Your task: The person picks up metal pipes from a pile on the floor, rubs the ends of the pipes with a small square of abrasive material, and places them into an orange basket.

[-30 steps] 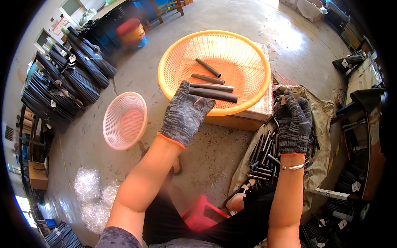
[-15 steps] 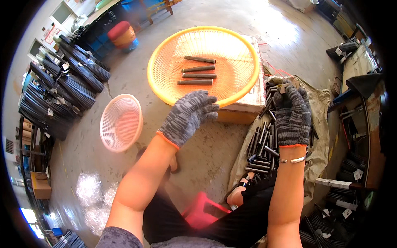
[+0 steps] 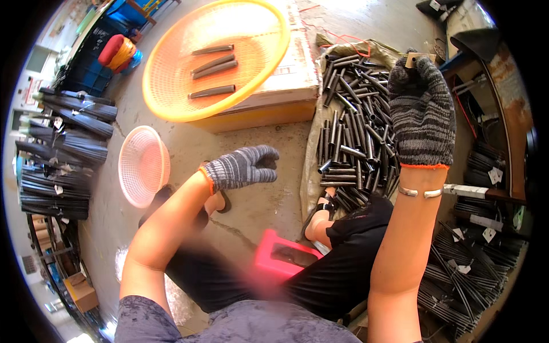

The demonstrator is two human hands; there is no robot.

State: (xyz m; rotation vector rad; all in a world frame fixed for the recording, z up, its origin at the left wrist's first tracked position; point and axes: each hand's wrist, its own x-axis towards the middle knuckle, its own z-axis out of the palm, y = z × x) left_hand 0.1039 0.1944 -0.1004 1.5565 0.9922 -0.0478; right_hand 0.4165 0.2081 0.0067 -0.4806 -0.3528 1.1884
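Taking the person's view as a dial with twelve straight ahead, I see the right hand [image 3: 423, 108] raised at two o'clock, thumb and fingertips pressed together on a small tan piece [image 3: 420, 59] that juts from the top of the pinch. The left hand [image 3: 243, 167] hangs near the dial's centre, palm turned inward, fingers loosely curved with a gap between them and the thumb; I see nothing in it, and it touches nothing.

At eleven o'clock sits a big orange basket [image 3: 251, 51] on a carton [image 3: 260, 113]; the basket's near rim and the carton stand between the left hand and the dark tubes [image 3: 212, 91] lying inside. At two o'clock a heap of short black tubes [image 3: 351, 126] covers a khaki sheet [image 3: 311, 154], and the right hand and forearm hide part of its far-right side. A pale pink basket [image 3: 140, 166] is on the floor at nine, a red stool [image 3: 269, 257] at six, and bundles of dark rods [image 3: 469, 280] at four.

Counting: two gloved hands, one tan piece, two baskets, one carton, one stool, one silver bracelet [image 3: 433, 194] on the right wrist. The orange basket holds four tubes, two of them close together; the heap overlaps too much for me to count.
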